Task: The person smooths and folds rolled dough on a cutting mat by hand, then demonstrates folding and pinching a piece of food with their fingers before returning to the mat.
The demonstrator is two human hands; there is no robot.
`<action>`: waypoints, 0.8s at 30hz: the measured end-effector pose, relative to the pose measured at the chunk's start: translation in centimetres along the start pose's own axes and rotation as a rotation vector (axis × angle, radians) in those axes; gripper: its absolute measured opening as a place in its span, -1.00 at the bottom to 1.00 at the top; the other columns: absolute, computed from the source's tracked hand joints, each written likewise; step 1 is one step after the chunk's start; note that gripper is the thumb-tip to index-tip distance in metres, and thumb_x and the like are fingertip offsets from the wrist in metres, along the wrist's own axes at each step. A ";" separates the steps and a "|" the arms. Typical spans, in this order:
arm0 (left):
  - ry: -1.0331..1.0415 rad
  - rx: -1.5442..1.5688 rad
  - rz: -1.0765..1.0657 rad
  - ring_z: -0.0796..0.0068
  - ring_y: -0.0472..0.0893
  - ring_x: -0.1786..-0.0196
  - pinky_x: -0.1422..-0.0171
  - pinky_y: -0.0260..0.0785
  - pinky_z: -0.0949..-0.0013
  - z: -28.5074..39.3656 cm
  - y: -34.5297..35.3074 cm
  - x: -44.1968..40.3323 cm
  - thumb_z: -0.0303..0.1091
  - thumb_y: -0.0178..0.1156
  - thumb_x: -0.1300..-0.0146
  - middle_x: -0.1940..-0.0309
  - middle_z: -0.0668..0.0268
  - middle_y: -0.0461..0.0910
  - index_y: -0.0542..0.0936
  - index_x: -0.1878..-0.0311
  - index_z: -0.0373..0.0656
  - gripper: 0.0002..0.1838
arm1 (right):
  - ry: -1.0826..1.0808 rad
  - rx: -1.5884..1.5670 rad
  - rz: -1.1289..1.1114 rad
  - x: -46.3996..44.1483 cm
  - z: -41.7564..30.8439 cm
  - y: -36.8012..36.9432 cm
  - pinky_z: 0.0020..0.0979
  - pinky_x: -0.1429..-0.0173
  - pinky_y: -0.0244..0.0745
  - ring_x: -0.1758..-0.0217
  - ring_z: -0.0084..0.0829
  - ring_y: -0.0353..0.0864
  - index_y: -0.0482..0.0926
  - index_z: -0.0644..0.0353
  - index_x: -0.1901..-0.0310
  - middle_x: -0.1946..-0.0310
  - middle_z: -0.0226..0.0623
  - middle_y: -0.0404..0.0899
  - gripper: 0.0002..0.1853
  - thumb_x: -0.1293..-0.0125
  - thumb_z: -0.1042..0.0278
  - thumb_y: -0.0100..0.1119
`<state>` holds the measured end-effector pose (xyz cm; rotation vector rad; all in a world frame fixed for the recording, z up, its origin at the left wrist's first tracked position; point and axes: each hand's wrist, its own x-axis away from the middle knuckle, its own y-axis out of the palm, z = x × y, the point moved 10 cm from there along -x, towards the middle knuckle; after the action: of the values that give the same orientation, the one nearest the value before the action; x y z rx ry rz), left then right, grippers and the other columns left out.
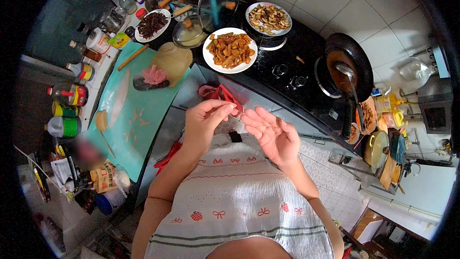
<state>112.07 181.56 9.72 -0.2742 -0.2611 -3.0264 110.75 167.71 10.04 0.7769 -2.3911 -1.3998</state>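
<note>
My left hand (211,119) is raised in front of my apron, thumb and fingertips pinched together. Whatever may be between those fingertips is too small to make out. Close beside it, my right hand (274,134) is turned palm up with its fingers spread and nothing on the palm. The white apron (225,187) has red bows and berries printed on it. Beyond my hands, a white plate of brown cooked pieces (231,50) sits at the edge of the black stove (287,60). Red bags (225,97) hang below the counter edge.
To the left, a teal mat (143,134) bears pink raw meat (154,74) and a wooden spoon (101,121). Bottles (72,95) line the ledge. A plate of sliced mushrooms (268,18) stands at the back. At right, a wok (357,52) holds a metal spatula (346,71).
</note>
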 end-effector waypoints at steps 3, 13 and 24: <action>0.023 0.071 -0.006 0.56 0.59 0.22 0.10 0.41 0.55 -0.1 0.1 0.1 -0.53 0.23 -0.13 0.32 0.24 0.61 0.57 0.24 -0.33 -0.87 | -0.001 -0.004 0.016 -0.1 0.2 -0.5 -0.19 -0.38 0.10 -0.33 -0.02 0.21 0.24 0.37 -0.24 -0.25 0.09 0.22 -0.39 -0.29 0.06 -0.19; 0.035 0.192 0.004 0.59 0.56 0.22 0.06 0.38 0.54 -0.1 0.0 0.2 -0.59 0.23 -0.10 0.31 0.30 0.59 0.55 0.24 -0.29 -0.86 | -0.031 -0.038 0.038 0.0 0.2 -1.3 -0.21 -0.34 0.17 -0.27 -0.03 0.30 0.26 0.42 -0.21 -0.19 0.08 0.31 -0.39 -0.29 0.07 -0.20; 0.042 0.198 -0.011 0.60 0.53 0.17 0.02 0.37 0.54 -0.5 0.4 0.1 -0.60 0.19 -0.13 0.26 0.33 0.55 0.53 0.18 -0.29 -0.83 | -0.052 -0.037 0.058 0.1 0.0 -1.8 -0.24 -0.24 0.31 -0.13 -0.10 0.44 0.34 0.39 -0.16 -0.09 0.05 0.42 -0.44 -0.29 0.09 -0.20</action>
<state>111.90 181.11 9.35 -0.1942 -0.5556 -2.9829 111.21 166.95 8.46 0.6638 -2.3988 -1.4540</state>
